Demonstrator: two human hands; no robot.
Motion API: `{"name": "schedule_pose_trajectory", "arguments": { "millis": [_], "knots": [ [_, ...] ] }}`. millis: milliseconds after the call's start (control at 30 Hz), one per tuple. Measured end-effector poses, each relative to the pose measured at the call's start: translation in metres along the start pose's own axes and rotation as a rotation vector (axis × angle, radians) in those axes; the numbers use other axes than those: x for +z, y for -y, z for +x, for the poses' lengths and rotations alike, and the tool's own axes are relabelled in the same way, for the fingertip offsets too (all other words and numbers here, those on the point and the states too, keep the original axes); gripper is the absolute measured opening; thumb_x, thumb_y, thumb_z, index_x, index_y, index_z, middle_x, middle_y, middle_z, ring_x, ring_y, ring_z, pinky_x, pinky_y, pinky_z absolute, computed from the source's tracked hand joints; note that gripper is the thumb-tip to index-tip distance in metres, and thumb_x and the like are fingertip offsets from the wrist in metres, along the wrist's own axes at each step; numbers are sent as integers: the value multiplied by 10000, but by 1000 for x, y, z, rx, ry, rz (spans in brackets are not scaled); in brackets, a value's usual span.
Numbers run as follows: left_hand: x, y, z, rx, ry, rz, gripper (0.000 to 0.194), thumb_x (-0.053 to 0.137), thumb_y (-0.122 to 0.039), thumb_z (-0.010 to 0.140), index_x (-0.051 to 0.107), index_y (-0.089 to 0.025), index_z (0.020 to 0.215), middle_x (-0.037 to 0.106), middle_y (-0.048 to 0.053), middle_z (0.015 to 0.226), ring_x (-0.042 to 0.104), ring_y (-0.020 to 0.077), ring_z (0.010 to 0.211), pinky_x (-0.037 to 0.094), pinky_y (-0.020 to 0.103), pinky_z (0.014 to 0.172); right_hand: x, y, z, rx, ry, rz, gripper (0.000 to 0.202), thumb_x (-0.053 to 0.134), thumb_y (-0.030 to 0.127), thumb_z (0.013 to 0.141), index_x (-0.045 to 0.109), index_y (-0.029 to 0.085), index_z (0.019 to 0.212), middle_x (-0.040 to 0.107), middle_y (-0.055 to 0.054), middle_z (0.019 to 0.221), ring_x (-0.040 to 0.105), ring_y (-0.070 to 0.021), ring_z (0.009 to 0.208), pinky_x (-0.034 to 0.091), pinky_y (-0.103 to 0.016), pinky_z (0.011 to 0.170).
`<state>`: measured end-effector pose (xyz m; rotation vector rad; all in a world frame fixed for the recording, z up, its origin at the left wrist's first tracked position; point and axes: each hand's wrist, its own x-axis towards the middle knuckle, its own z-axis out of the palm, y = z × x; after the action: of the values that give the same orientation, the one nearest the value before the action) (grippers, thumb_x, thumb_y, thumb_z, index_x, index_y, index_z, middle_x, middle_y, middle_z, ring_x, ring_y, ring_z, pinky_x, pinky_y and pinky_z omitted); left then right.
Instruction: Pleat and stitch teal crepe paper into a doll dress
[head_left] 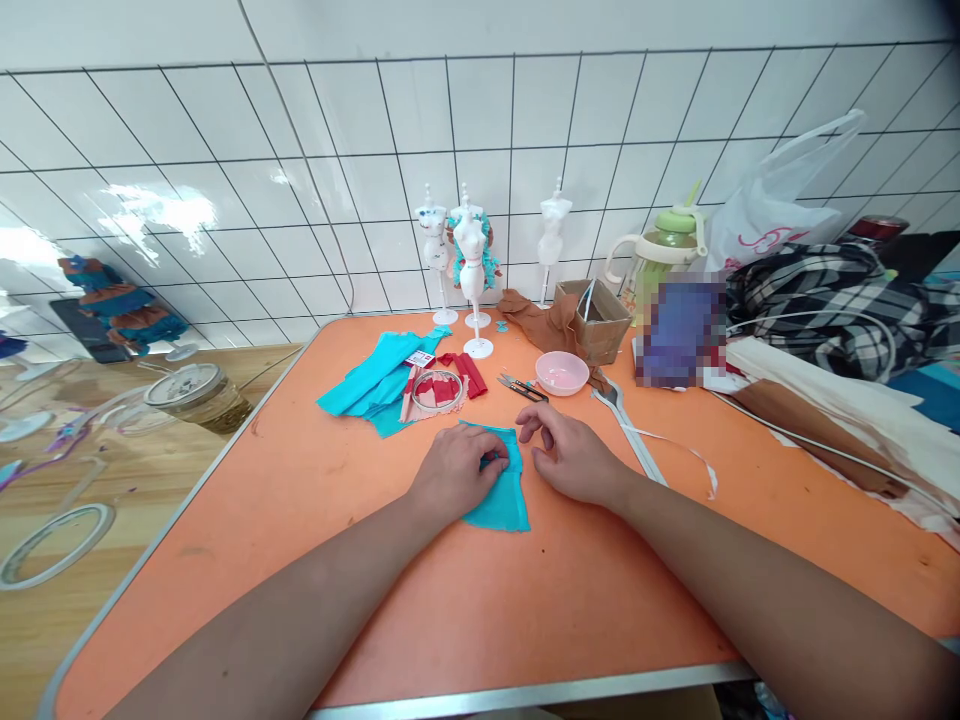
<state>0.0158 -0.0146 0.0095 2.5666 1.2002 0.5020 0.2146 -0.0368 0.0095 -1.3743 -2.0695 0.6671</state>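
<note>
Nearest me, my forearms come in over the orange table (300,590) from either side, so my hands meet in front of me around the blue cloth (504,510). It lies flat on the table, its wider end towards me and its narrower end away, probably set there so both hands can reach it without stretching.

My left hand (459,470) rests over its left side, fingers curled in; that weight seems enough to keep the thin cloth from sliding. Whether those fingertips clamp a fold, I cannot tell. My right hand (566,452) is just beside the cloth's right edge, thumb and forefinger apart, and I see nothing between them, though a fine thread or pin would be too small to show.

Just beyond my right fingers lie the snips (525,389), within easy reach, with the pink bowl (562,374) beside them, perhaps for small bits. To the left, a ring (438,404) sits on patterned scraps, maybe weighing them down, next to the blue pile (360,378).

Farther, a box (604,325) stands by brown cloth (541,318), and white forms (470,245) stand upright near the tiled wall (345,220), likely out of my elbows' way.
</note>
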Motion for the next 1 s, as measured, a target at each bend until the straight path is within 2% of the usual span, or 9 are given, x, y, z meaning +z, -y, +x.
{"name": "schedule_pose_trajectory", "arguments": {
  "millis": [100, 233, 300, 533, 700, 833, 933, 1000],
  "knots": [
    [2, 1, 0, -52, 0, -50, 74, 591, -268, 810, 644, -239, 854, 655, -5, 784, 569, 176, 776, 405, 295, 682, -2, 2, -1, -19, 3, 32, 443, 494, 79, 714, 426, 242, 1120, 652, 18, 884, 505, -121, 658, 362, -242, 627],
    [5, 4, 1, -121, -12, -126, 74, 614, -273, 778, 603, -231, 837, 641, -14, 788, 572, 162, 747, 410, 274, 631, 4, 3, -2, 35, 86, 36, 447, 615, 223, 724, 418, 260, 1123, 658, 38, 835, 529, -138, 697, 344, -235, 596],
    [5, 5, 2, -125, -17, -136, 74, 609, -259, 774, 597, -229, 841, 639, -12, 794, 575, 162, 748, 417, 275, 635, 8, 3, -2, 58, 85, 10, 441, 620, 210, 723, 424, 265, 1114, 661, 44, 835, 538, -137, 708, 334, -231, 589],
    [-2, 1, -1, 35, -52, -27, 133, 574, -316, 828, 676, -234, 856, 641, 34, 948, 566, 201, 903, 416, 352, 809, 7, -2, 1, 96, 93, 60, 381, 531, 118, 742, 422, 251, 1081, 655, 46, 772, 565, -126, 649, 349, -222, 572],
    [-1, -3, -2, 74, -31, 30, 143, 620, -384, 807, 698, -281, 868, 638, 11, 984, 543, 210, 975, 358, 404, 887, 5, -3, 2, 106, 91, 170, 339, 538, 112, 722, 406, 244, 1005, 653, 53, 761, 590, -123, 662, 414, -227, 618],
    [1, -4, -1, 98, -32, 45, 135, 618, -370, 813, 699, -275, 863, 644, 5, 954, 542, 195, 944, 337, 410, 904, 4, -1, 2, 85, 93, 217, 319, 552, 127, 718, 405, 240, 978, 657, 59, 748, 579, -118, 649, 428, -230, 623],
    [1, -6, -2, 92, -20, 57, 109, 612, -325, 815, 697, -257, 827, 649, 7, 905, 538, 193, 920, 339, 405, 898, 1, 1, 2, 85, 99, 184, 337, 566, 145, 717, 463, 234, 1024, 671, 37, 805, 585, -124, 692, 434, -237, 638],
    [0, -7, -2, 90, -17, 64, 101, 609, -310, 814, 694, -255, 820, 649, 6, 890, 534, 196, 925, 338, 402, 900, -3, 1, 1, 75, 48, 100, 312, 578, 162, 714, 541, 233, 1016, 676, 10, 899, 585, -132, 749, 435, -244, 659]
  ]
}}
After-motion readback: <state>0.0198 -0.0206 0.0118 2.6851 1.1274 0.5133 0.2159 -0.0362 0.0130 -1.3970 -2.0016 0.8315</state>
